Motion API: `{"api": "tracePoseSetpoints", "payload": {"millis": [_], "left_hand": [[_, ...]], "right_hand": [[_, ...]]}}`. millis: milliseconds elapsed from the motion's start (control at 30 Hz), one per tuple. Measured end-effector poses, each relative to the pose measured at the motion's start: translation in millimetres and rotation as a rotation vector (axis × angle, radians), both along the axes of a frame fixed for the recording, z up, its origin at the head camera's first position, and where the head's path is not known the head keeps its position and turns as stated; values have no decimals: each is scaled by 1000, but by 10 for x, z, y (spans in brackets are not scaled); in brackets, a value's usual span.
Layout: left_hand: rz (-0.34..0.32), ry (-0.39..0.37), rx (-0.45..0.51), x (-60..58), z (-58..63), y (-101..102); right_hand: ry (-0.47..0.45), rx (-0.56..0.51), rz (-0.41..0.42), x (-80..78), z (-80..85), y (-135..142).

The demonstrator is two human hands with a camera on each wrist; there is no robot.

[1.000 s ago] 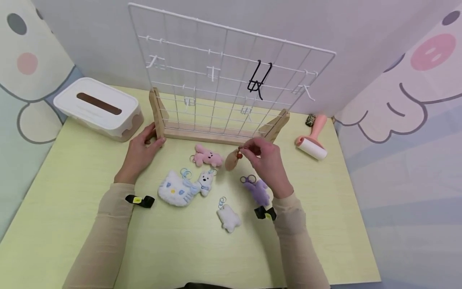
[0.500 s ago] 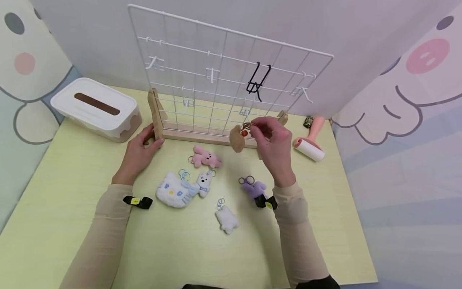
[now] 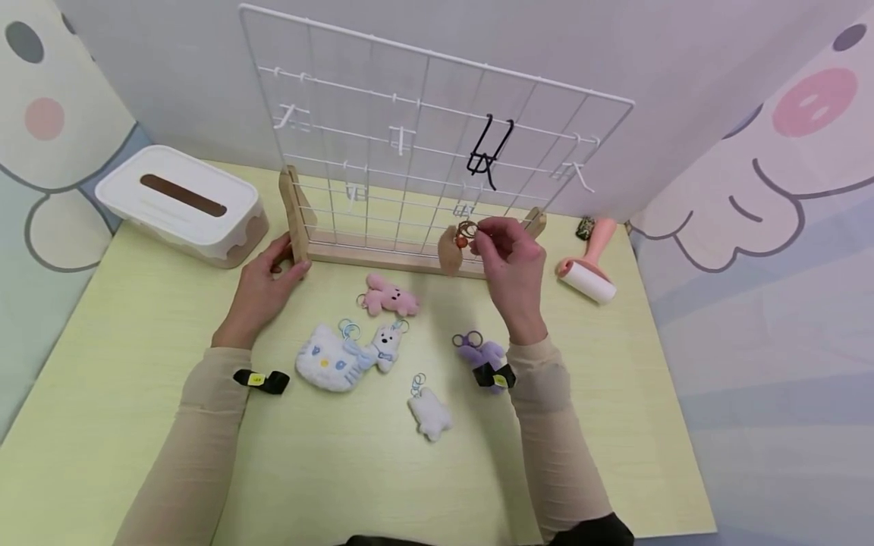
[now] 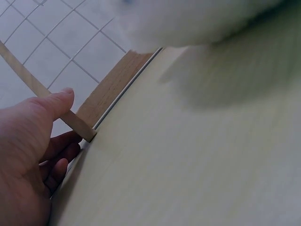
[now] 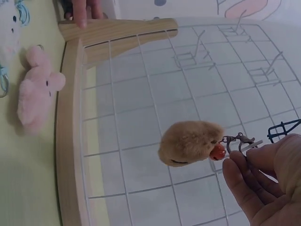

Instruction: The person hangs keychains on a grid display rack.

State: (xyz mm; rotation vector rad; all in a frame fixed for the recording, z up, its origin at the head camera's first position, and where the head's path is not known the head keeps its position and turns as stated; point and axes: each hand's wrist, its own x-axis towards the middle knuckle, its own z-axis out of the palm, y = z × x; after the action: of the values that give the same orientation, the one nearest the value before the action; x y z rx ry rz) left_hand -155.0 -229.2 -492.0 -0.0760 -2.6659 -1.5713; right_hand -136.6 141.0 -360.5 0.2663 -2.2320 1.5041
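Note:
My right hand [image 3: 512,265] pinches the metal ring of a brown plush keychain [image 5: 188,142] in front of the wire grid rack [image 3: 437,53]. An orange-red bell [image 5: 217,152] hangs beside the plush. In the right wrist view, the ring [image 5: 233,143] overlaps the white prong of a lower hook at my fingertips. My left hand [image 3: 262,292] grips the rack's left wooden support [image 4: 77,123], thumb on the near side and fingers behind it.
On the table lie pink [image 3: 389,296], purple [image 3: 481,355] and white [image 3: 430,414] plush keychains, a small white dog [image 3: 386,347] and a white cat-face plush [image 3: 328,362]. A tissue box [image 3: 184,201] stands left, a lint roller [image 3: 589,277] right. A black hook [image 3: 482,161] hangs above.
My right hand has raised the brown plush keychain from low over the table up to the lower right hook, then shifted slightly there. The left hand keeps its grip on the support.

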Motion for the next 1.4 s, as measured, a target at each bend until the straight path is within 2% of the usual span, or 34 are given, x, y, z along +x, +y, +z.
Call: {"api": "tracePoseSetpoints", "payload": {"millis": [200,433,700,800,967,1200,1400], "left_hand": [[3,1,3,-15,-42,6],[2,20,1,-33,-61,-6],[7,26,1,-50,-69,-14],[8,27,0,-51,-79,-9],[9,36,-1,-58,-84,-2],[11,27,-3,-57,-79,4],[12,26,-5,-63,-88,2]], "right_hand": [[-96,16,-33,-7,-250,54],[-254,163,-70,111,-577,191],[-529,437,29,347,-873,358],[-607,514,35,463,-931,387],[-627,615,-2,633,-984,391],[-663,690,-114,795,-991,353],[-701,726,-169,859,-974,328]]}}
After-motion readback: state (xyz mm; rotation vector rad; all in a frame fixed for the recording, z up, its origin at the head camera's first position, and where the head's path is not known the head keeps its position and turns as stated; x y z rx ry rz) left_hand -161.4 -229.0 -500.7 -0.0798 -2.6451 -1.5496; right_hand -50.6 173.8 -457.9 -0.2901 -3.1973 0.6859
